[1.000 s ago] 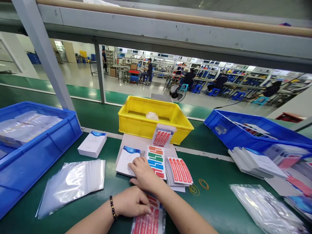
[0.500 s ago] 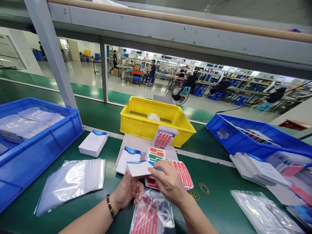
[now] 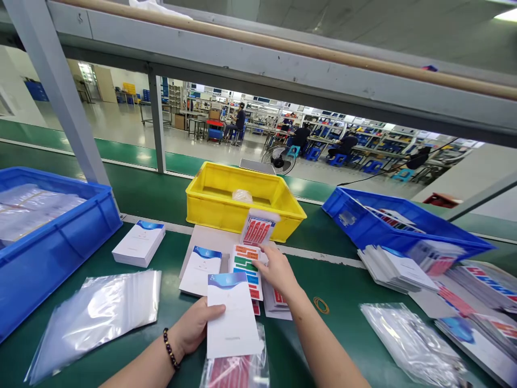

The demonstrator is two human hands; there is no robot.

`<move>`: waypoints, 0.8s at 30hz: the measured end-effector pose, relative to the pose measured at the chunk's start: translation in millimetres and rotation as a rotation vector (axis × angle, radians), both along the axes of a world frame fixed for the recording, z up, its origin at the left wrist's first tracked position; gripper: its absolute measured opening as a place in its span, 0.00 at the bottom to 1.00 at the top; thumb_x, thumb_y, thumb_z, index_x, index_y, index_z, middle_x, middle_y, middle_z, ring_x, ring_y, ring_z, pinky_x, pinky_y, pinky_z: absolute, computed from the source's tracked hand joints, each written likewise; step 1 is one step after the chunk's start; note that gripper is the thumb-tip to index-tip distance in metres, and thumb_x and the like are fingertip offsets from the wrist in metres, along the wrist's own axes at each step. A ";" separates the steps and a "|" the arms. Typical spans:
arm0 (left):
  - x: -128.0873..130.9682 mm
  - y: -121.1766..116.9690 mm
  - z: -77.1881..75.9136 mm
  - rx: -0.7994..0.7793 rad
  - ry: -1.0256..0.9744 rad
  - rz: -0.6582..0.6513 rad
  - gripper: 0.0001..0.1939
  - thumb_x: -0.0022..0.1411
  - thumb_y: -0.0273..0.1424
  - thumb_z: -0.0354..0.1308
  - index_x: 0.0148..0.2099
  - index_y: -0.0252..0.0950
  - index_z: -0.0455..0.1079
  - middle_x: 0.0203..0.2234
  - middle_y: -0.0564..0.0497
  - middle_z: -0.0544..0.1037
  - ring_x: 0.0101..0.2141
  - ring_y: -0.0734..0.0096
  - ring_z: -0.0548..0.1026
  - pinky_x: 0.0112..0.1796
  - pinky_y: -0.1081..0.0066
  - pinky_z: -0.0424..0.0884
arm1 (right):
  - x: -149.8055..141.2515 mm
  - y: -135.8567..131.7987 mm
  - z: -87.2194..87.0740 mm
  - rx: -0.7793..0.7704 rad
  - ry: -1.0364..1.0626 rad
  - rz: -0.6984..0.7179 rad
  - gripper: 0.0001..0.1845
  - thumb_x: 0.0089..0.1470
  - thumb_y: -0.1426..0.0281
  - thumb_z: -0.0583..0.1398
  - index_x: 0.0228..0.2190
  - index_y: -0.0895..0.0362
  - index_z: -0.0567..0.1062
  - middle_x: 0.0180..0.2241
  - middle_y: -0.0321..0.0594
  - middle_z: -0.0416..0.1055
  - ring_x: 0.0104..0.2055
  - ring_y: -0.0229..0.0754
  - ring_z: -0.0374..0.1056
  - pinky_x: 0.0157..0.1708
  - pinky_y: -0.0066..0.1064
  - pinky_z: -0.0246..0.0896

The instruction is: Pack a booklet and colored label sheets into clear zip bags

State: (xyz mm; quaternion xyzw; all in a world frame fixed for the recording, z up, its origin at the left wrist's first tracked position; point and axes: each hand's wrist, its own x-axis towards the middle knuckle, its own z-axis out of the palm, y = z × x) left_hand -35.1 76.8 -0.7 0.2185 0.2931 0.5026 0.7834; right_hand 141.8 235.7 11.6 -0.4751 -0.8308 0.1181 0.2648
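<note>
A white booklet with a blue top band (image 3: 233,323) is in my left hand (image 3: 194,326), thumb laid over its left edge. Below it lies a clear plastic bag (image 3: 258,372) with red printed sheets inside. My right hand (image 3: 278,269) reaches over a stack of multicoloured sticker sheets (image 3: 245,269), fingers apart at its right edge; whether they touch is unclear. Partly hidden under my right wrist is a pile of red sticker sheets (image 3: 278,307). Left of the multicoloured stack sits a booklet stack (image 3: 201,272). A bagged set with red stickers (image 3: 258,229) leans against the yellow bin.
The yellow bin (image 3: 242,213) stands behind. Blue bins flank it, left (image 3: 60,242) and right (image 3: 404,221). Empty clear bags (image 3: 100,312) and another booklet stack (image 3: 139,245) lie left. Rubber bands (image 3: 321,305), more bags (image 3: 407,339) and fanned booklets (image 3: 396,269) lie right.
The booklet, earlier between both hands, is now upright in my left hand alone. My right hand has let go of it and moved up to the multicoloured sheets.
</note>
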 end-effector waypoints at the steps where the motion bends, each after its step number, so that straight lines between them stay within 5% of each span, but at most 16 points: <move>1: -0.4 -0.2 0.4 0.001 0.007 -0.015 0.22 0.46 0.31 0.66 0.45 0.30 0.72 0.37 0.39 0.79 0.37 0.55 0.77 0.39 0.63 0.69 | -1.7 3.1 -2.6 -0.014 0.001 -0.012 0.19 0.47 0.68 0.58 0.43 0.58 0.71 0.41 0.47 0.71 0.44 0.53 0.65 0.44 0.44 0.56; 9: 1.8 -0.7 -7.7 -0.051 0.044 0.004 0.19 0.46 0.33 0.66 0.40 0.28 0.73 0.34 0.39 0.80 0.35 0.56 0.78 0.38 0.63 0.70 | -5.7 2.0 -0.7 -0.091 0.170 -0.045 0.06 0.45 0.67 0.57 0.27 0.56 0.72 0.28 0.40 0.71 0.32 0.46 0.64 0.35 0.36 0.57; 16: 4.7 -1.4 -10.7 -0.128 0.029 0.011 0.18 0.41 0.32 0.69 0.36 0.29 0.74 0.32 0.41 0.81 0.34 0.56 0.78 0.38 0.62 0.70 | 20.5 -1.8 11.5 -0.182 0.568 -0.181 0.19 0.52 0.55 0.52 0.30 0.58 0.71 0.20 0.36 0.67 0.21 0.38 0.61 0.24 0.29 0.57; 20: 6.9 -1.6 -8.3 -0.156 0.033 0.003 0.21 0.46 0.39 0.66 0.37 0.27 0.73 0.33 0.38 0.80 0.36 0.54 0.78 0.40 0.62 0.70 | 26.4 -21.9 11.0 -0.341 0.695 -0.178 0.25 0.46 0.48 0.56 0.25 0.59 0.72 0.12 0.31 0.60 0.14 0.34 0.55 0.15 0.26 0.52; 24: 9.6 -2.1 -4.9 -0.152 0.008 -0.027 0.26 0.53 0.45 0.58 0.43 0.26 0.71 0.39 0.37 0.78 0.40 0.55 0.76 0.44 0.61 0.68 | 11.2 -58.5 6.3 -0.658 0.692 -0.006 0.23 0.37 0.50 0.63 0.20 0.59 0.73 0.11 0.32 0.62 0.12 0.32 0.54 0.12 0.24 0.48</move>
